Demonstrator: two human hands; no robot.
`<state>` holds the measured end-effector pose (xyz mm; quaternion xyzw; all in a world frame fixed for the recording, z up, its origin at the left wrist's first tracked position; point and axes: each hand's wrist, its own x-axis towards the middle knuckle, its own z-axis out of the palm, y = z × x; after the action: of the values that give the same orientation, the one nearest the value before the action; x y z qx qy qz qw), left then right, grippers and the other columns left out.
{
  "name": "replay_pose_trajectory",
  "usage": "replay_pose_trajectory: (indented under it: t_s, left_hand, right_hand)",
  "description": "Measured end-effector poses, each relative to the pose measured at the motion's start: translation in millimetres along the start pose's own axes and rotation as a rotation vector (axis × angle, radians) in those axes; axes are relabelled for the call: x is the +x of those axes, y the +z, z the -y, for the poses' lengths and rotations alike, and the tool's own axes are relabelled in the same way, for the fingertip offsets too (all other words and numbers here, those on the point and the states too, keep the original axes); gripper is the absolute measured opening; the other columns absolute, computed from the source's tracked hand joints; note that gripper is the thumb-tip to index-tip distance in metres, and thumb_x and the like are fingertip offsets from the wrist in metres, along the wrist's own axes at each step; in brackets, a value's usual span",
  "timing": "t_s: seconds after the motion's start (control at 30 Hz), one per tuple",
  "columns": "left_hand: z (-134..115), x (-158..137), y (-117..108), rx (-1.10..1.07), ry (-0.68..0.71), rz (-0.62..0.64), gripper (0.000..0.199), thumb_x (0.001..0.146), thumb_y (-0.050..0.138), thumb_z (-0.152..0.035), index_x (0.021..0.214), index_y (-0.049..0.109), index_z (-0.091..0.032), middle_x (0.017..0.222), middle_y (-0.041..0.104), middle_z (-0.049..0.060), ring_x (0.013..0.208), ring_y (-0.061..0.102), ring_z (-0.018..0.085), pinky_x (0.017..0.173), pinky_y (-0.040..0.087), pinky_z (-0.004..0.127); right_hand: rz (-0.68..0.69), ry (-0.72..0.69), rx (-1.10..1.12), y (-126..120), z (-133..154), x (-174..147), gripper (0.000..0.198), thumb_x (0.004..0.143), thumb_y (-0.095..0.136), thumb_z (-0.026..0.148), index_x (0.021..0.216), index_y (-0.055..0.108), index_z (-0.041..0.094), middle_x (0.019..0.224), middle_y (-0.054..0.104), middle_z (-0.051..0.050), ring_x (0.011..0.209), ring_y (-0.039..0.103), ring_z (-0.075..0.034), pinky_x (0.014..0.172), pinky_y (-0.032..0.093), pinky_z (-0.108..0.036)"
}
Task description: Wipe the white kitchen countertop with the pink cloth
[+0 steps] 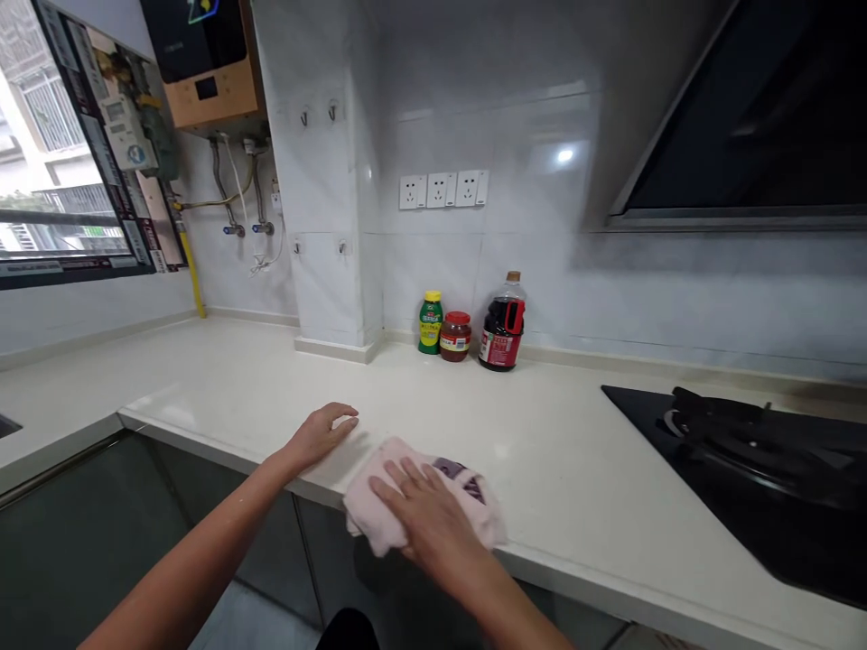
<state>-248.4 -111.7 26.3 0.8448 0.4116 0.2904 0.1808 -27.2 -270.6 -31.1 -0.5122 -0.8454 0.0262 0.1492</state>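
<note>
A pink cloth with a dark purple patterned patch lies folded on the white countertop, and one corner of it hangs over the front edge. My right hand presses flat on top of the cloth, its fingers stretched out. To the left of the cloth, my left hand hovers just over the counter or rests on it; I cannot tell which. Its fingers are loosely bent and apart, and it holds nothing.
Against the back wall stand a green bottle with a yellow cap, a red-lidded jar and a large dark sauce bottle. A black gas stove is set into the counter at right. A wall pillar juts out at left.
</note>
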Motion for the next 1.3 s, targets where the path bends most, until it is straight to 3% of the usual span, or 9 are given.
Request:
replay_pose_trajectory:
  t_s: [0.13, 0.27, 0.4, 0.5, 0.67, 0.8, 0.93, 1.13, 1.3]
  left_hand:
    - [4, -8, 6, 0.016, -0.017, -0.017, 0.048, 0.089, 0.047, -0.057, 0.110, 0.071, -0.022, 0.128, 0.066, 0.012, 0.121, 0.059, 0.028, 0.106, 0.045, 0.042]
    - [1, -16, 22, -0.011, -0.009, -0.028, 0.048, 0.091, 0.046, -0.056, 0.112, 0.070, -0.021, 0.130, 0.065, 0.012, 0.123, 0.059, 0.027, 0.108, 0.045, 0.042]
    - [-7, -22, 38, -0.044, 0.011, -0.074, 0.048, 0.094, 0.044, -0.053, 0.117, 0.069, -0.020, 0.137, 0.062, 0.011, 0.129, 0.056, 0.026, 0.110, 0.045, 0.040]
    - [-9, -25, 41, -0.088, -0.003, -0.180, 0.047, 0.096, 0.042, -0.053, 0.120, 0.068, -0.021, 0.140, 0.060, 0.011, 0.131, 0.055, 0.026, 0.111, 0.045, 0.041]
    - [1, -29, 43, -0.077, 0.031, -0.279, 0.045, 0.097, 0.043, -0.052, 0.126, 0.065, -0.024, 0.141, 0.060, 0.009, 0.135, 0.051, 0.027, 0.115, 0.041, 0.046]
    - [13, -29, 47, -0.058, 0.056, -0.365, 0.046, 0.097, 0.045, -0.051, 0.130, 0.064, -0.024, 0.144, 0.058, 0.009, 0.137, 0.049, 0.027, 0.116, 0.039, 0.050]
    - [24, -25, 45, -0.074, 0.043, -0.460, 0.048, 0.099, 0.040, -0.050, 0.129, 0.065, -0.022, 0.140, 0.061, 0.011, 0.133, 0.054, 0.027, 0.113, 0.042, 0.051]
    - [34, -19, 52, 0.020, 0.034, -0.458, 0.049, 0.094, 0.047, -0.054, 0.125, 0.069, -0.024, 0.135, 0.065, 0.011, 0.131, 0.055, 0.030, 0.110, 0.044, 0.054]
    - [34, -18, 56, 0.085, -0.058, -0.413, 0.047, 0.092, 0.047, -0.056, 0.117, 0.073, -0.025, 0.136, 0.065, 0.011, 0.129, 0.057, 0.030, 0.108, 0.046, 0.054]
  right_hand:
    - [0.022, 0.164, -0.062, -6, -57, -96, 0.112, 0.058, 0.060, 0.009, 0.159, 0.015, 0.028, 0.163, 0.018, -0.005, 0.149, 0.017, -0.033, 0.121, 0.021, -0.062]
    - [-0.059, 0.194, -0.098, -8, -102, -178, 0.107, 0.067, 0.054, 0.014, 0.159, 0.002, 0.032, 0.162, 0.016, 0.000, 0.149, 0.019, -0.031, 0.120, 0.026, -0.062]
    - [-0.138, 0.210, -0.009, -10, -116, -201, 0.091, 0.079, 0.049, 0.021, 0.157, 0.005, 0.040, 0.161, 0.018, 0.005, 0.147, 0.023, -0.029, 0.119, 0.030, -0.060]
    - [-0.047, 0.230, 0.113, -22, -102, -162, 0.080, 0.083, 0.047, 0.024, 0.156, 0.018, 0.039, 0.160, 0.018, 0.006, 0.148, 0.020, -0.027, 0.122, 0.025, -0.057]
    - [0.232, 0.185, 0.290, -41, -46, -30, 0.084, 0.075, 0.047, 0.022, 0.156, 0.028, 0.020, 0.163, 0.012, 0.000, 0.151, 0.005, -0.023, 0.125, 0.009, -0.051]
    - [0.168, -0.004, 0.293, -23, -10, 74, 0.077, 0.084, 0.051, 0.038, 0.155, 0.030, 0.017, 0.163, 0.022, -0.007, 0.151, 0.012, -0.022, 0.125, 0.006, -0.046]
    - [0.120, -0.053, 0.233, -3, -2, 146, 0.074, 0.089, 0.049, 0.042, 0.156, 0.024, 0.026, 0.162, 0.027, -0.003, 0.151, 0.014, -0.019, 0.124, 0.004, -0.047]
    - [0.093, 0.128, 0.084, -7, -52, 187, 0.069, 0.092, 0.043, 0.054, 0.154, 0.031, 0.024, 0.164, 0.022, -0.005, 0.151, 0.009, -0.026, 0.120, -0.006, -0.060]
    - [0.017, 0.466, -0.055, -26, -140, 140, 0.069, 0.093, 0.040, 0.051, 0.154, 0.032, 0.019, 0.164, 0.021, -0.009, 0.151, 0.011, -0.028, 0.121, 0.005, -0.057]
